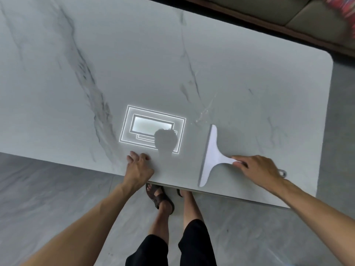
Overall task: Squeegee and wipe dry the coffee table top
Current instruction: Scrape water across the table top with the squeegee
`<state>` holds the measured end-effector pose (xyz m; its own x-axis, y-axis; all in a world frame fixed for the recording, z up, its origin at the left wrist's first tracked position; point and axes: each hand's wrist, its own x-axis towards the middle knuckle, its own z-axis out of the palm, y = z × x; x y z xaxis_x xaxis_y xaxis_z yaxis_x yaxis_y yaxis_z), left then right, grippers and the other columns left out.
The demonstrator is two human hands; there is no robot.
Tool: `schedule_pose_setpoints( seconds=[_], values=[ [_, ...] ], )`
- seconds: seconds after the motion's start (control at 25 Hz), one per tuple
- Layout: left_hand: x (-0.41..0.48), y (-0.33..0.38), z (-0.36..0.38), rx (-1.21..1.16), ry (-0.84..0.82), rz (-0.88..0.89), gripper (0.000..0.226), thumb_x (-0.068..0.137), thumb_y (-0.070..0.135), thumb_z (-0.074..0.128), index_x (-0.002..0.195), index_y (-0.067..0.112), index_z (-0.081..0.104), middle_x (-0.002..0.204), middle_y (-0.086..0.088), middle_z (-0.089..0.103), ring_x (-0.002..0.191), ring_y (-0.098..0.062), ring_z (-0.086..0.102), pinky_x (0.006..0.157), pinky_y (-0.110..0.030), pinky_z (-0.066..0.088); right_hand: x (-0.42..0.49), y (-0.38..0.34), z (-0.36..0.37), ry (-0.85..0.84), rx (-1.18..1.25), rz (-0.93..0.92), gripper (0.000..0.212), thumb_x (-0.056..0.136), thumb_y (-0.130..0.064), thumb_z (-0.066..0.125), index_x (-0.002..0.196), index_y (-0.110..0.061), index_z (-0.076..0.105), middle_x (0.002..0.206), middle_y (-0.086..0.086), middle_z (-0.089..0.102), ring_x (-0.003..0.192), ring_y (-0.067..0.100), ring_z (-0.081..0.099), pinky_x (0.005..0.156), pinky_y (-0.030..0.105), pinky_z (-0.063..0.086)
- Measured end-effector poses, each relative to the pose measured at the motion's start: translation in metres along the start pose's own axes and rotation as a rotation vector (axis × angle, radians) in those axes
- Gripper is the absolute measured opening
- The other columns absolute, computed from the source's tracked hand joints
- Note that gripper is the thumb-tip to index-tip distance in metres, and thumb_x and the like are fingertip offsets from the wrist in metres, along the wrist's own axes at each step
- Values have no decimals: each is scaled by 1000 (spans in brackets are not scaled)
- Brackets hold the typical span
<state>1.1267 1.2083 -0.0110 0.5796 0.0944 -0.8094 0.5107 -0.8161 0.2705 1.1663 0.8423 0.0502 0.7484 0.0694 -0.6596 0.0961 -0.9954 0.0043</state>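
Right hand gripping handle of white squeegee, blade lying on marble tabletop near front edge. Left hand resting with spread fingers on tabletop. Water streaks glistening beyond blade.

Both forearms are bare, with no sleeves, watch or rings visible on the hands. Black knee-length shorts cover the thighs, and dark brown strapped sandals are on the feet.
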Motion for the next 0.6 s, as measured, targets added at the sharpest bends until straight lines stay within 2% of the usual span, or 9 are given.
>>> schedule_pose_setpoints(
  seconds=[0.08, 0.16, 0.2, 0.24, 0.28, 0.36, 0.4, 0.48, 0.6],
  values=[
    [3, 4, 2, 21, -21, -32, 56, 76, 11, 52, 131, 8, 42, 147, -35, 16, 137, -51, 18, 106, -50, 39, -14, 24, -4, 21, -13, 59, 31, 96, -51, 42, 122, -52, 58, 113, -8, 72, 105, 23, 65, 78, 32, 46],
    [2, 8, 2, -31, 41, -35, 52, 76, 9, 51, 128, 8, 44, 141, -31, 29, 131, -49, 30, 99, -47, 45, -23, 22, -8, 37, -11, 32, 31, 96, -51, 42, 121, -52, 59, 107, -9, 73, 101, 22, 66, 73, 31, 45],
    [-1, 9, 1, -90, 107, -43, 48, 77, 9, 51, 125, 9, 46, 133, -24, 41, 122, -42, 42, 88, -40, 49, -24, 10, -9, 35, 3, -21, 31, 95, -52, 43, 122, -53, 58, 107, -9, 73, 100, 21, 66, 74, 31, 45],
    [-5, 8, -1, -165, 179, -75, 43, 79, 7, 50, 122, 10, 48, 120, -16, 51, 105, -32, 53, 73, -31, 48, -22, -8, -9, 20, 27, -96, 31, 94, -53, 43, 122, -53, 58, 106, -9, 73, 101, 21, 66, 76, 31, 46],
    [-10, 8, -4, -255, 249, -128, 38, 81, 5, 48, 119, 10, 49, 106, -11, 55, 84, -22, 55, 59, -26, 42, -17, -31, -8, -5, 50, -193, 31, 94, -53, 43, 122, -52, 57, 107, -8, 73, 103, 22, 66, 78, 31, 47],
    [-19, 3, -5, -391, 374, -216, 34, 83, 2, 45, 117, 8, 49, 97, -8, 55, 65, -13, 47, 50, -23, 33, -1, -88, -2, -84, 71, -401, 32, 94, -53, 41, 122, -49, 57, 111, -5, 71, 106, 25, 64, 83, 34, 47],
    [-22, -1, -6, -433, 410, -245, 33, 84, 1, 45, 116, 8, 49, 97, -7, 54, 65, -13, 47, 51, -24, 34, 8, -118, 3, -119, 72, -490, 33, 95, -52, 41, 124, -47, 56, 116, -3, 70, 109, 26, 63, 85, 34, 46],
    [-23, -6, -8, -467, 448, -287, 31, 85, 3, 46, 115, 8, 49, 99, -7, 54, 75, -23, 53, 63, -31, 43, 26, -172, 10, -162, 76, -609, 34, 96, -50, 41, 125, -44, 58, 121, 1, 68, 111, 28, 61, 87, 35, 44],
    [-20, -7, -11, -457, 419, -322, 33, 83, 7, 48, 115, 11, 48, 101, -7, 56, 93, -35, 58, 81, -42, 51, 47, -214, 9, -146, 79, -648, 36, 97, -48, 41, 127, -41, 60, 125, 3, 67, 115, 29, 60, 91, 36, 43]
  ],
)
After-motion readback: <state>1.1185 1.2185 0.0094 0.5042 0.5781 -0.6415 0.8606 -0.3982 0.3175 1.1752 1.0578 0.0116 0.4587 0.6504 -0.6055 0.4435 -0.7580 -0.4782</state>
